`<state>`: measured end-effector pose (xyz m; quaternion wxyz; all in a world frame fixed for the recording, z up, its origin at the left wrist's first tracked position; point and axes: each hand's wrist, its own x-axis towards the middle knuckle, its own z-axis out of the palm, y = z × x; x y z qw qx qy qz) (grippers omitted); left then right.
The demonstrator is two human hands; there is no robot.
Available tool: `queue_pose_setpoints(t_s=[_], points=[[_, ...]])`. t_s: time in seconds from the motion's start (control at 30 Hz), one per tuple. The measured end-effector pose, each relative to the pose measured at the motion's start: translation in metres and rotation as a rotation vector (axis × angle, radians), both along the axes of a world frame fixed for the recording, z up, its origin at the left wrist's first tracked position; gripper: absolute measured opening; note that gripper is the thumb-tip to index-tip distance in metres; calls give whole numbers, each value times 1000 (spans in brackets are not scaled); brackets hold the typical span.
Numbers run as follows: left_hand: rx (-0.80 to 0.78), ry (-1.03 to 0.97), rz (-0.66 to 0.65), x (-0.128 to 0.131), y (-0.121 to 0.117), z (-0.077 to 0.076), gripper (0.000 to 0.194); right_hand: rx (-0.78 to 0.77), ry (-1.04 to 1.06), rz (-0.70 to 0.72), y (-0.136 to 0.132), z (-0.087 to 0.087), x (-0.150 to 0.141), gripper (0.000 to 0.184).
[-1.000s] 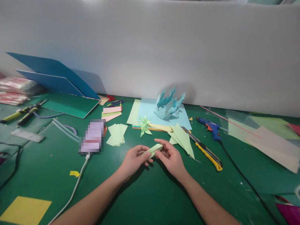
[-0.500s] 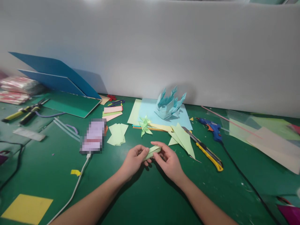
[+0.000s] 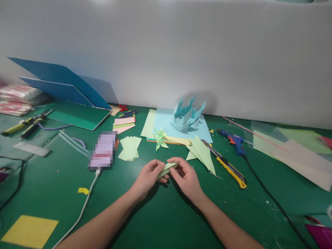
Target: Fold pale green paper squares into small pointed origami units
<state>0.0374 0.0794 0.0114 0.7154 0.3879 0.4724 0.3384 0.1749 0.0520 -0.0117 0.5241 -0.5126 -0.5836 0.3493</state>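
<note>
A narrow strip of folded pale green paper [image 3: 168, 168] is held between both hands, above the near middle of the table. My left hand [image 3: 149, 176] grips its left end, thumb on top and fingers beneath. At the right end, my right hand [image 3: 186, 177] pinches the paper between thumb and fingers. Just beyond the hands lies a green folded-paper flower [image 3: 161, 139]. Pale green paper slips [image 3: 129, 148] are fanned out to its left. To the right are pointed pale green paper pieces [image 3: 202, 152], and a light blue folded-paper crown shape [image 3: 187, 116] stands behind.
A yellow box cutter [image 3: 230, 171] and a blue glue gun [image 3: 237, 140] with a black cord lie to the right. On the left are a phone [image 3: 103, 150] on a white cable, pliers [image 3: 36, 122] and blue boards [image 3: 64, 83]. Yellow paper [image 3: 30, 231] is near the front.
Both hands stay almost in place on the folded paper. The strip looks slightly narrower and turned between the fingers, and the right fingers have shifted a little.
</note>
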Motion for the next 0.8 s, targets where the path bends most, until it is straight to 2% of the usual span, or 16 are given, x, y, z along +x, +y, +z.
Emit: queue_pose_setpoints(t_s=[0.4,0.8], points=[[-29,-6,-35,-1,0,-4,35,49,-82,-44,-1,1,-2,9],[24,0,-69,-1,-1,-7,46,-5,-80,-29,0,-3,-2,9]])
